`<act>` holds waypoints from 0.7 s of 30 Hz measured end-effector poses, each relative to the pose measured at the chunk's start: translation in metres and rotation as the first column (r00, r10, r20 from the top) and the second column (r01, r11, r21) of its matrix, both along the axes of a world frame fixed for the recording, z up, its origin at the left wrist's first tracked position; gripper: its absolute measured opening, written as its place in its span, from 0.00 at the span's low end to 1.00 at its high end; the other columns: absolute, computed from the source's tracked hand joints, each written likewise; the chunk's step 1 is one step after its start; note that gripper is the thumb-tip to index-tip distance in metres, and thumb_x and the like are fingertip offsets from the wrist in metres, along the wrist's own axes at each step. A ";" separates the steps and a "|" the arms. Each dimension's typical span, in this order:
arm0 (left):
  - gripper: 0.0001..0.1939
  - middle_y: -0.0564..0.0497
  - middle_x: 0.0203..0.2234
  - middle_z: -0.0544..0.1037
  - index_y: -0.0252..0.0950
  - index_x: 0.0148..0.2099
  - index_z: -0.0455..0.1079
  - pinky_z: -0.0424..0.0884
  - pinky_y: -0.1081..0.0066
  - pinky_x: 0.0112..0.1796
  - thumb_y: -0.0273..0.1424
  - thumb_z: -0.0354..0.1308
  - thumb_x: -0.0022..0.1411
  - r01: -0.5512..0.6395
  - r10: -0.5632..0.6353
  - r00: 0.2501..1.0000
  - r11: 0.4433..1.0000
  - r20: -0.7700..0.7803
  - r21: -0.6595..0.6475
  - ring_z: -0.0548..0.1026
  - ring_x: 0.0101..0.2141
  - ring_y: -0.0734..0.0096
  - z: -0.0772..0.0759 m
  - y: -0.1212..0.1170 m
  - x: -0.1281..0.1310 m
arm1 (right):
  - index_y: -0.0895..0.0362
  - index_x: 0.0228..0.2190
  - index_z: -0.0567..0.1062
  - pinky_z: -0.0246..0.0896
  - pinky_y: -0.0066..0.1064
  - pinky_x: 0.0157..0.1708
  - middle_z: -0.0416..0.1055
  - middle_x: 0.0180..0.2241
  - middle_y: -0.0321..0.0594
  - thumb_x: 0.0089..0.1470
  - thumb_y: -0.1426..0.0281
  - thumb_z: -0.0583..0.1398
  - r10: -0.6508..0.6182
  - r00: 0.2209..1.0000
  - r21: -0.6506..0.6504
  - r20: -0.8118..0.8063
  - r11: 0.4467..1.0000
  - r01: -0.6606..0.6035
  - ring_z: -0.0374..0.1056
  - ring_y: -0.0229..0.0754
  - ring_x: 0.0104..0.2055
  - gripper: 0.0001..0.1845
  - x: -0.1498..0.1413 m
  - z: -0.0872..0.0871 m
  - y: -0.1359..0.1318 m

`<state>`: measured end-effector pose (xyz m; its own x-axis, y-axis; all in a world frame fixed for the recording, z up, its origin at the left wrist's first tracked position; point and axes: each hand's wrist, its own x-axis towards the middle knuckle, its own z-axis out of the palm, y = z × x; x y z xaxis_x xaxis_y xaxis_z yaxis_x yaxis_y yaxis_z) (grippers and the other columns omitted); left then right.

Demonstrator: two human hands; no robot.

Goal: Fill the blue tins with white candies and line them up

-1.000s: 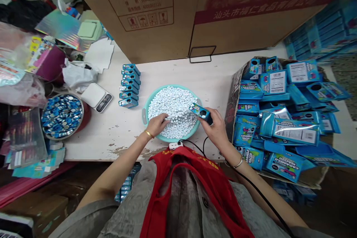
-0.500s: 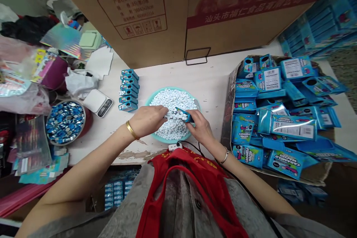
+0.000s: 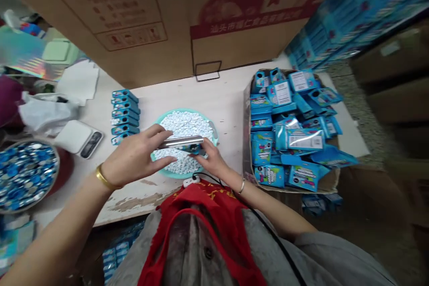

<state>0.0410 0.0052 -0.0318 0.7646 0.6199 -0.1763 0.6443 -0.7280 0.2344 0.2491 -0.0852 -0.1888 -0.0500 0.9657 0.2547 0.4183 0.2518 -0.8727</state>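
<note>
A teal basin (image 3: 214, 130) full of small white candies (image 3: 182, 123) sits on the table in front of me. Both hands hold a small blue tin (image 3: 182, 143) level above it, its silvery side facing up. My left hand (image 3: 134, 157) grips the tin's left end with fingers and thumb. My right hand (image 3: 209, 161) pinches its right end from below.
A row of blue tins (image 3: 124, 111) stands left of the basin, beside a white scale (image 3: 78, 138) and a bowl of blue caps (image 3: 23, 174). A carton of blue packets (image 3: 288, 129) lies on the right. Big cardboard boxes (image 3: 167, 18) wall the back. A white plug (image 3: 191, 182) lies at the table edge.
My left hand left the candies and came up to the tin. The tin turned flat between both hands. My head has swung to the right, shifting everything leftward in view.
</note>
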 end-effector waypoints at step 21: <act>0.13 0.48 0.38 0.71 0.37 0.45 0.70 0.66 0.70 0.37 0.37 0.59 0.60 -0.581 0.575 0.812 0.813 -0.099 -0.049 0.71 0.37 0.66 -0.105 -0.025 -0.194 | 0.42 0.23 0.76 0.30 0.76 0.50 0.73 0.43 0.59 0.29 0.27 0.53 -0.209 0.777 0.065 0.594 0.975 0.213 0.56 0.73 0.60 0.36 0.271 -0.061 -0.071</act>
<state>-0.1530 -0.0201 -0.1369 0.2518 0.9260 -0.2812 0.9585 -0.1984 0.2049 0.5202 -0.1566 -0.2503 0.0160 0.9714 0.2369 0.8957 0.0913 -0.4351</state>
